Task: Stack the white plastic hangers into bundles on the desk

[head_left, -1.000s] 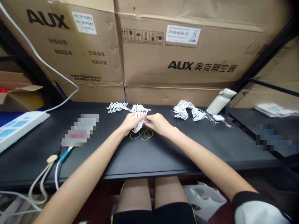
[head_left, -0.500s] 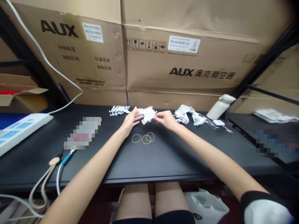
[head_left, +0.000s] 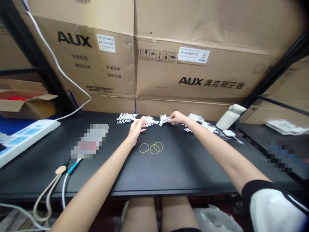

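Observation:
My right hand pinches a small bunch of thin white hooks just above the black tabletop. To its left, my left hand has its fingers stretched and apart, resting against another bunch of white hooks; its thumb is partly hidden. A further pile of hooks, with curved ends showing, lies beyond the left hand. The largest pile of hooks is partly covered by my right forearm. Nearer me lie a single yellow rubber band and two overlapping rubber bands.
Large cardboard boxes stand along the back. At right are a white bottle and a small white case. A blurred-out flat device with a cable and a white power strip lie at left on the black table.
My right hand has moved right, drawing a small bunch of hooks away from the middle bunch. My left hand stays by the rest. The view has tilted slightly.

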`<control>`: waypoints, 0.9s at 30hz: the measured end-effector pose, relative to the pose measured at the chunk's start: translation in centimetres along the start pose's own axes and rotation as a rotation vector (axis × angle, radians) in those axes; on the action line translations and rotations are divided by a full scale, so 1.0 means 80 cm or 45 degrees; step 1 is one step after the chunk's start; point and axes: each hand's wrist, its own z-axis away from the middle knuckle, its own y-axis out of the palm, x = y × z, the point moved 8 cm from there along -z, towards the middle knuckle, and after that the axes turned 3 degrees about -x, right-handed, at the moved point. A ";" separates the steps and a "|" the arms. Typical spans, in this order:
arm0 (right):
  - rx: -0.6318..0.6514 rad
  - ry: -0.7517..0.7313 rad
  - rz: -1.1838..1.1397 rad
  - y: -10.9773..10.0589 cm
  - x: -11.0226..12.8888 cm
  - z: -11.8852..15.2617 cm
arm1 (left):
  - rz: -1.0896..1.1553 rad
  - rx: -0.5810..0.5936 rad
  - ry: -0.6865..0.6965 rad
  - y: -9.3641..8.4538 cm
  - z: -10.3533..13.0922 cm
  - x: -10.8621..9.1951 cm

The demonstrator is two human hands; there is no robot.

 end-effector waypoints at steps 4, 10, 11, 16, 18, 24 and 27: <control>-0.029 -0.047 0.192 -0.009 -0.002 -0.004 | -0.037 0.007 -0.004 0.001 -0.001 0.003; -0.004 -0.027 0.382 -0.023 -0.001 -0.005 | -0.057 -0.007 0.000 -0.001 -0.003 0.006; -0.026 -0.020 0.418 -0.026 0.001 -0.004 | -0.057 -0.008 0.000 -0.001 -0.003 0.006; -0.150 -0.119 0.538 -0.015 0.030 0.004 | -0.054 -0.004 -0.001 0.000 -0.004 0.007; -0.088 -0.218 0.547 0.010 0.040 0.007 | -0.050 -0.003 -0.001 0.000 -0.004 0.006; -0.206 -0.335 0.605 0.055 0.043 0.024 | -0.056 0.018 -0.002 0.001 -0.002 0.006; -0.366 -0.318 0.596 0.056 0.040 0.033 | -0.069 0.030 0.011 0.002 -0.002 0.006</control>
